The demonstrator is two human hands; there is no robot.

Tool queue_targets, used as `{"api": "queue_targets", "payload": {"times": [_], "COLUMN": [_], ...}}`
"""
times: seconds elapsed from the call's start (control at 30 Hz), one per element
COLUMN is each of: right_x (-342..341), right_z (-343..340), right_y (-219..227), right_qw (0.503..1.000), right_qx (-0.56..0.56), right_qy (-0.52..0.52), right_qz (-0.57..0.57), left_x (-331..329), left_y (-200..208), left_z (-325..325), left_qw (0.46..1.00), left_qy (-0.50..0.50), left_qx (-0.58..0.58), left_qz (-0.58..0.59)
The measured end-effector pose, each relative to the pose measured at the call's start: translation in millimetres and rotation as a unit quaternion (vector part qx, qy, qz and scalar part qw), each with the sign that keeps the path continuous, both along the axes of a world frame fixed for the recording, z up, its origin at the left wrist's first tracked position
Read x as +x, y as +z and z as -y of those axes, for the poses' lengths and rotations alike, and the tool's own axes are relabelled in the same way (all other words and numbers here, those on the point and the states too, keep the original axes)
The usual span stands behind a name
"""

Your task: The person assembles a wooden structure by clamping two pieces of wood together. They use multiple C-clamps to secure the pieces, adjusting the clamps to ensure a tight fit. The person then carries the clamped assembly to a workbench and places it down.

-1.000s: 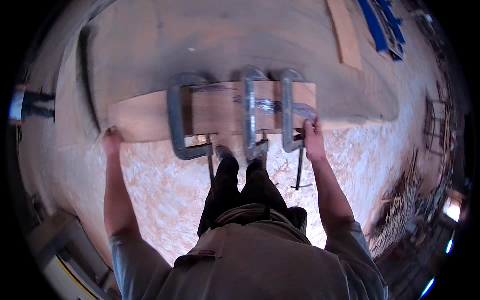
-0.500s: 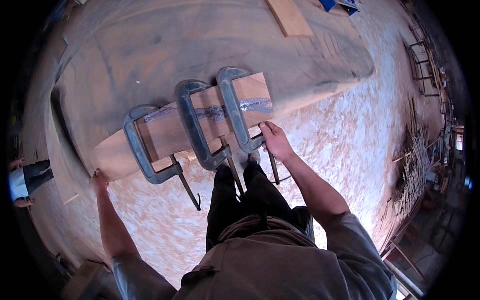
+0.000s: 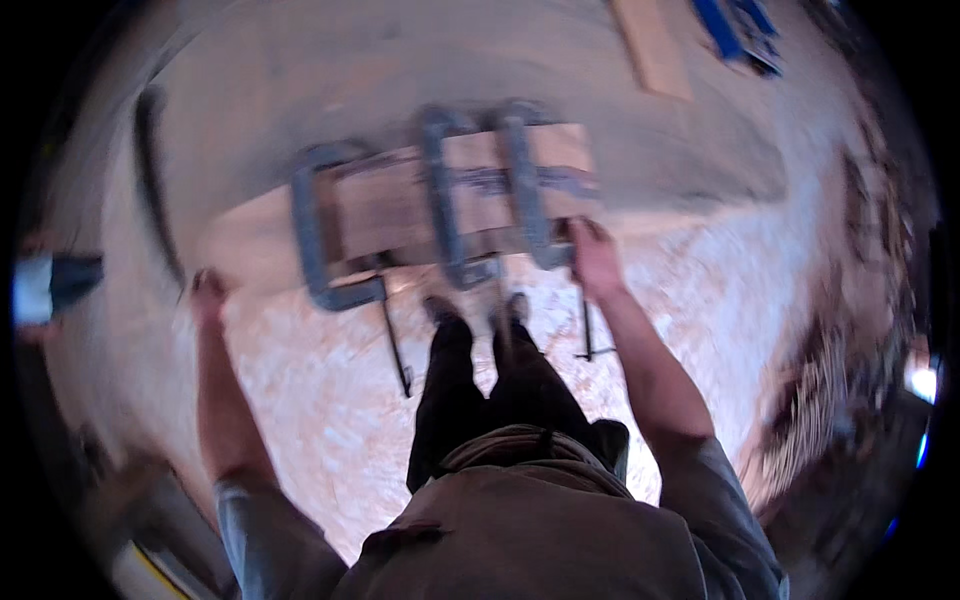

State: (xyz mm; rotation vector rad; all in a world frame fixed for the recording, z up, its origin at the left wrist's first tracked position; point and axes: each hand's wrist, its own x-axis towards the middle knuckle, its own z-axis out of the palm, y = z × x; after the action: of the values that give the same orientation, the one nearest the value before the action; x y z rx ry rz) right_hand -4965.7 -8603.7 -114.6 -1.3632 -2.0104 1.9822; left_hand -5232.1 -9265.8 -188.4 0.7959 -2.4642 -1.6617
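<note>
Three grey C-clamps, a left one [image 3: 306, 230], a middle one [image 3: 440, 195] and a right one [image 3: 520, 185], sit along the near edge of a big dusty wooden slab [image 3: 330, 90]. Their jaws pass over a reddish-brown wooden board [image 3: 385, 210] with a dark streak; their screws hang below. My right hand [image 3: 597, 262] is closed at the board's near right corner, beside the right clamp. At the slab's near left end, my left hand [image 3: 208, 295] has its fingers curled on the edge. Motion blurs both hands, and their undersides are hidden.
A loose plank [image 3: 652, 50] lies on the slab's far right part, with a blue object [image 3: 735, 35] beyond it. Another person [image 3: 50, 288] stands at the far left. Thin sticks [image 3: 800, 420] are heaped at the right. My feet stand on the dusty floor [image 3: 330, 400].
The view has shifted, so the slab, clamps and board appear higher and further right. Both hands stay at the same places on the wood. The picture is more blurred.
</note>
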Motion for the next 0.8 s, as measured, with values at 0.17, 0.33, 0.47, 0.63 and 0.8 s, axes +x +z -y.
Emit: {"api": "queue_targets", "payload": {"times": [0.17,0.33,0.47,0.63,0.8], "right_x": [16.8,33.1,22.6,28.3,68.7], "right_z": [-7.4,-22.5,-19.5,-31.6,-58.3], "right_y": [-0.1,-19.6,-21.8,-17.2,-51.1], "right_qw": [0.994,0.998,0.995,0.995,0.932], "right_qx": [-0.107,-0.018,-0.082,-0.067,0.28], "right_qy": [-0.02,0.042,0.033,0.076,0.192], "right_qz": [0.004,0.043,0.037,-0.009,-0.129], "left_x": [84.1,258.4,318.6,299.4,301.3], "left_y": [30.0,58.6,64.0,57.1,45.9], "left_z": [-114.6,-250.1,-327.0,-340.5,-340.7], "left_qw": [0.969,0.942,0.955,0.957,0.963], "left_qy": [0.003,-0.153,-0.233,-0.197,-0.178], "left_qx": [-0.248,0.248,0.142,0.121,0.114], "left_qz": [0.018,0.165,0.118,0.175,0.169]}}
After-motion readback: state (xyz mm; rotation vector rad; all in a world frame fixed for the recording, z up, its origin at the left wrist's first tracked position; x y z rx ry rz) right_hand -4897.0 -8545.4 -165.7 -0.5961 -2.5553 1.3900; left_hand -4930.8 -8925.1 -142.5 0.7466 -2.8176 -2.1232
